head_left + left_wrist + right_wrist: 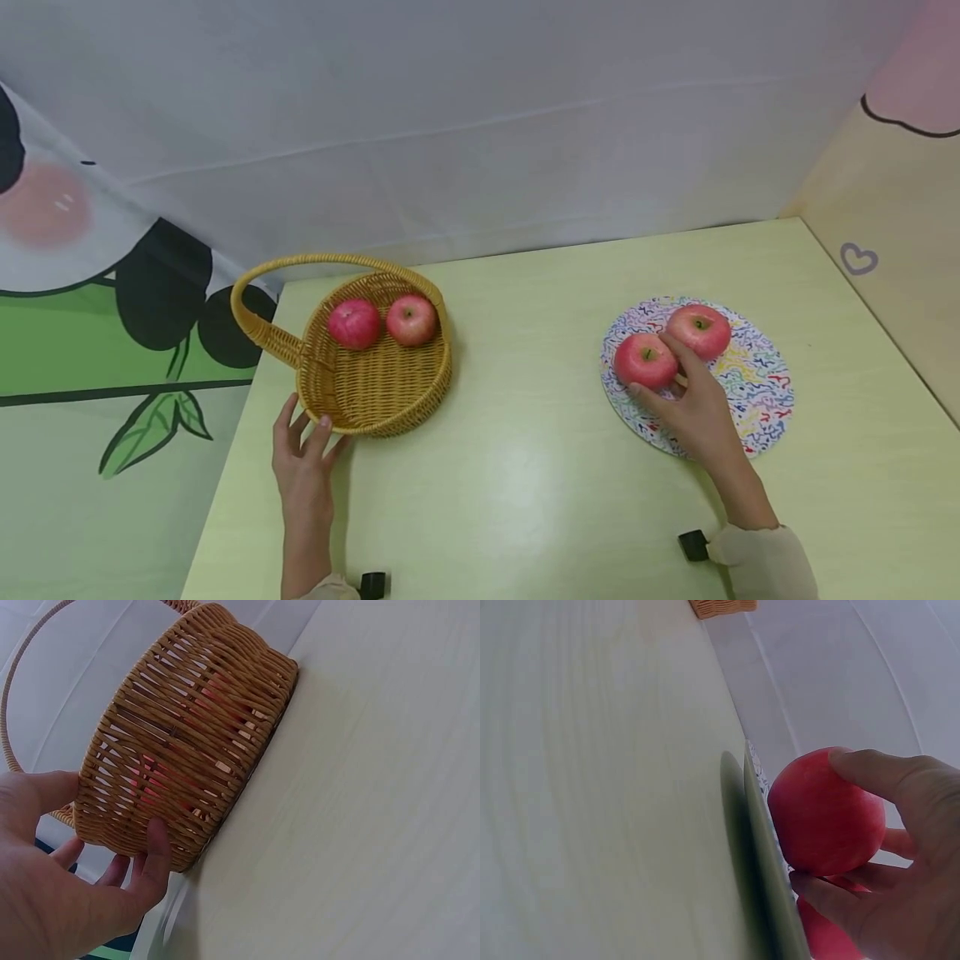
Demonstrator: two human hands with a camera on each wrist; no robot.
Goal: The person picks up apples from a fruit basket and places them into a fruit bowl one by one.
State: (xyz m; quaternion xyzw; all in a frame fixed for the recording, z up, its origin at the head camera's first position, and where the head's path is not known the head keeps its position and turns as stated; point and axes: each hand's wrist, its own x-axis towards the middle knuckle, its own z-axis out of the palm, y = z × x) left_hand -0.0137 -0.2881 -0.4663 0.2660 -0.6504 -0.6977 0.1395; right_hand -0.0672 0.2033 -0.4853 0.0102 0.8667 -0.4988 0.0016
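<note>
A yellow wicker basket [375, 387] with a tall hoop handle holds a red apple [412, 320] and a deeper pink round fruit [354, 324]. At its near-left edge my left hand [303, 475] touches the rim and outer wall with spread fingers; in the left wrist view one finger lies at the rim and another against the weave. On the right, a round patterned plate [761, 396] bears two apples. My right hand [697, 408] grips the nearer apple [645, 362] between thumb and fingers. The other apple [701, 331] lies just behind it, close to my fingertips.
The pale yellow-green table [517, 358] lies between basket and plate. A white cloth wall [480, 167] rises along the back edge. A printed panel [892, 275] stands at the right, and a cartoon-printed cloth [127, 333] hangs at the left.
</note>
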